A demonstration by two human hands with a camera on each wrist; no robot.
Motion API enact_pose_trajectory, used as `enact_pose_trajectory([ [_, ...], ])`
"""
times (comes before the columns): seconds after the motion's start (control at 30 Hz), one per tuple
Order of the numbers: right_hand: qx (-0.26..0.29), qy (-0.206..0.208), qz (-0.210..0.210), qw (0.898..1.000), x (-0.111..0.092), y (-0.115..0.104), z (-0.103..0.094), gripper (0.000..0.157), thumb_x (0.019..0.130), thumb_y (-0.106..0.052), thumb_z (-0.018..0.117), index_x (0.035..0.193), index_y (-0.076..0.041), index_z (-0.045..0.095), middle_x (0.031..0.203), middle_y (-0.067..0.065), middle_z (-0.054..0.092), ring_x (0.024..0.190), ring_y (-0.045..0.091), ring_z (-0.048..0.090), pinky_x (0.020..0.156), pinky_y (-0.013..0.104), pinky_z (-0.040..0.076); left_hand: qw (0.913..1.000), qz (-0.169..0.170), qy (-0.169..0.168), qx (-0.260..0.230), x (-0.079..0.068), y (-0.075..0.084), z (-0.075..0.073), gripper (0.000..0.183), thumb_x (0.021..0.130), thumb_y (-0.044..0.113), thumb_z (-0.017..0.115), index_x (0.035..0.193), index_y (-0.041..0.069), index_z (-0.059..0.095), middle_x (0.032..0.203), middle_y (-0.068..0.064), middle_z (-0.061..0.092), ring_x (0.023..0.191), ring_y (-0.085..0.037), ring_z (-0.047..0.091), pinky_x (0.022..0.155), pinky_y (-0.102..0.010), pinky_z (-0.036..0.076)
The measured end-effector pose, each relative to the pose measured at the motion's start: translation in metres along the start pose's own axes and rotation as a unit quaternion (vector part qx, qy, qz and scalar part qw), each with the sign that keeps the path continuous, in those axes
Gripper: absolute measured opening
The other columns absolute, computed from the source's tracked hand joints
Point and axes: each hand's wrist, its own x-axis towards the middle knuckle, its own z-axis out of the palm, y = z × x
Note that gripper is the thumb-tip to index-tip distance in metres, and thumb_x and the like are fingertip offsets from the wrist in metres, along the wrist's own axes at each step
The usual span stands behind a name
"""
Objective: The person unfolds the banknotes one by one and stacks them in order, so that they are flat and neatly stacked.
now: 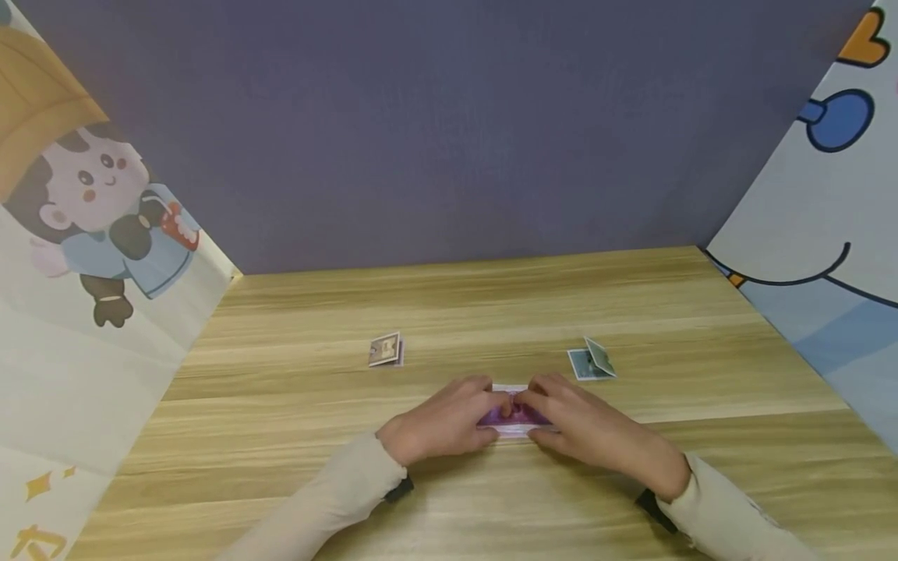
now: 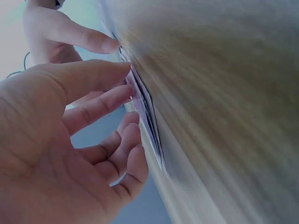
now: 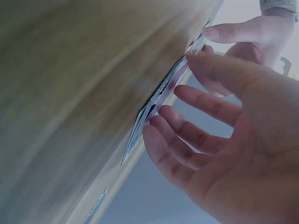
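Purple sheet (image 1: 515, 418), perhaps mid-fold, held from both ends

The sheet lies on the wooden table (image 1: 484, 319), pale bands along its near and far edges; the wrist views show several thin layers at its edge. The left hand (image 1: 449, 421) holds its left end between thumb and curled fingers, and the right hand (image 1: 589, 425) mirrors that at the right end, the forefingers bent in to meet or nearly meet over the sheet's middle; how the hidden fingertips grip cannot be told.

Beyond the sheet and to its left sits a brown card (image 1: 383, 351), folded, its upper leaf lifted a little off the lower one. Beyond the sheet and to its right, a teal card (image 1: 582, 366) has one leaf flat and the other raised on a slant. Those two look folded already, while the sheet seems to be the piece in work; whether its crease is fully pressed does not show.

As for room, open wood lies on the near side of the sheet between the cream sleeves (image 1: 344, 483), and more beyond it, between the cards, up to the dark panel (image 1: 456, 140) at the table's far edge. The left wall (image 1: 105, 374) and right wall (image 1: 863, 366) stand well apart from the sheet. The tightest side is beyond its right end, where the teal card lies near the right hand and could be nudged
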Motion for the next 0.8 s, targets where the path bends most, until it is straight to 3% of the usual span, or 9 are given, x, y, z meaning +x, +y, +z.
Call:
enact_pose_trajectory([
  [0.17, -0.006, 0.012, -0.012, 1.0, 0.0, 0.001, -0.001, 0.041, 0.085, -0.02, 0.077, 0.123, -0.008, 0.067, 0.11, 0.005, 0.059, 0.098, 0.017, 0.056, 0.08, 0.035, 0.055, 0.9998, -0.006, -0.003, -0.019, 0.0, -0.001, 0.0, 0.024, 0.088, 0.017, 0.073, 0.112, 0.014, 0.07, 0.097, 0.003, 0.059, 0.079, -0.005, 0.047, 0.065, -0.014, 0.041],
  [0.33, 0.001, -0.002, -0.012, 1.0, -0.002, 0.003, -0.002, 0.041, 0.089, -0.021, 0.074, 0.127, -0.01, 0.065, 0.112, 0.002, 0.058, 0.098, 0.014, 0.053, 0.08, 0.034, 0.053, 0.9989, -0.013, -0.011, -0.043, 0.0, -0.002, 0.001, 0.024, 0.089, 0.015, 0.072, 0.112, 0.012, 0.069, 0.102, 0.002, 0.06, 0.082, -0.006, 0.049, 0.066, -0.014, 0.042],
  [0.53, 0.055, -0.016, 0.013, 0.998, 0.0, 0.007, -0.005, 0.034, 0.09, -0.016, 0.074, 0.123, -0.01, 0.067, 0.111, 0.001, 0.061, 0.099, 0.015, 0.058, 0.081, 0.034, 0.055, 0.9981, -0.028, -0.021, -0.05, 0.0, -0.003, 0.002, 0.027, 0.088, 0.016, 0.074, 0.114, 0.013, 0.068, 0.105, 0.002, 0.058, 0.087, -0.007, 0.051, 0.074, -0.016, 0.046],
  [0.8, 0.087, 0.044, 0.052, 0.994, 0.002, 0.02, -0.033, 0.021, 0.094, -0.005, 0.067, 0.114, -0.007, 0.07, 0.108, 0.004, 0.07, 0.096, 0.016, 0.066, 0.077, 0.034, 0.057, 0.999, -0.034, -0.018, -0.023, -0.001, 0.0, 0.003, 0.029, 0.087, 0.023, 0.073, 0.114, 0.014, 0.066, 0.105, 0.002, 0.057, 0.09, -0.007, 0.052, 0.083, -0.02, 0.048],
])
